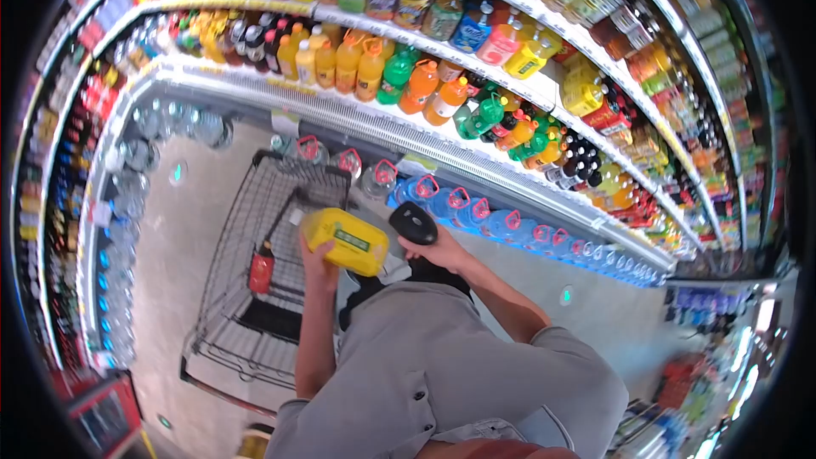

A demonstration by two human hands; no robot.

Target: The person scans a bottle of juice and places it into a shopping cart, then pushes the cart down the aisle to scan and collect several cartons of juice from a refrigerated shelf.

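Observation:
My left hand (320,257) is closed around a large yellow bottle (336,225) with a green label, held tilted on its side in front of my body. In my right hand (444,255) is a black handheld barcode scanner (414,223). The scanner's head is close to the bottle's right end, with a small gap between them. Below and left of the bottle stands a wire shopping cart (223,268). A bottle with a red label and dark cap (262,269) lies inside it.
Curved shelves (374,27) of coloured drink bottles wrap around ahead and to both sides. On the floor below stand large water jugs (459,200) with red handles. Clear bottles (119,280) line the left side. A red-framed box (104,412) is at lower left.

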